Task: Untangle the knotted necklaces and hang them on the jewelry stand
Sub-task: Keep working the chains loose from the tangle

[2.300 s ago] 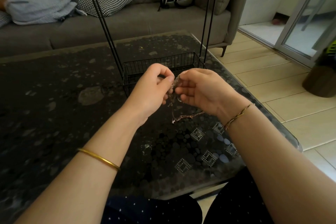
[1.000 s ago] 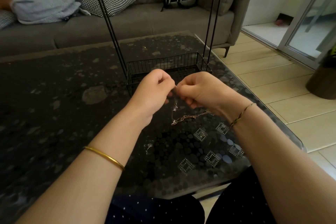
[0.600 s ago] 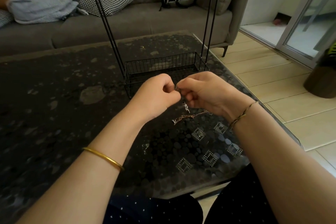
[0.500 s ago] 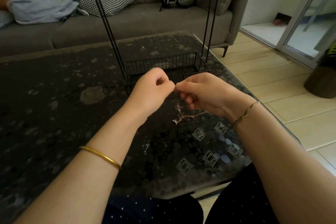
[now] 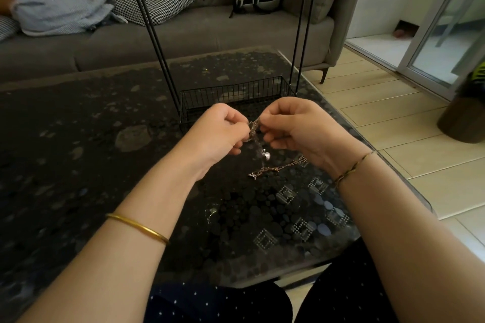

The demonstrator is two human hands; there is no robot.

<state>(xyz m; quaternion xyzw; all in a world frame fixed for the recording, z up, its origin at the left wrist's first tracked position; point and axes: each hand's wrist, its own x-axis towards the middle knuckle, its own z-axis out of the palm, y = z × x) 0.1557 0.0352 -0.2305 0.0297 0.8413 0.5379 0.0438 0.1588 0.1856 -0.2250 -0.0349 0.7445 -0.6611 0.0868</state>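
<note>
Both hands are raised over the table [image 5: 78, 152], just in front of the stand [image 5: 236, 93].

- The left hand [image 5: 217, 134] and right hand [image 5: 296, 128] are curled, thumb and forefinger of each pinching the knot [image 5: 253, 130] from opposite sides.
- A small pale pendant [image 5: 266, 156] dangles below the knot. A reddish chain [image 5: 278, 168] trails from under the right hand onto the glass.
- Handling, as judged: the chains look fine and near weightless, limp, and easily snapped or kinked by a hard pull. It seems better to pinch close to the knot and tease loops apart than to tug the ends (the pendant may snag).
- Count: two hands, one stand and one pendant. At least two chains show, though how many are in the knot I cannot tell.
- Several hooks hang from the top bar, and no necklace is seen on any.
</note>
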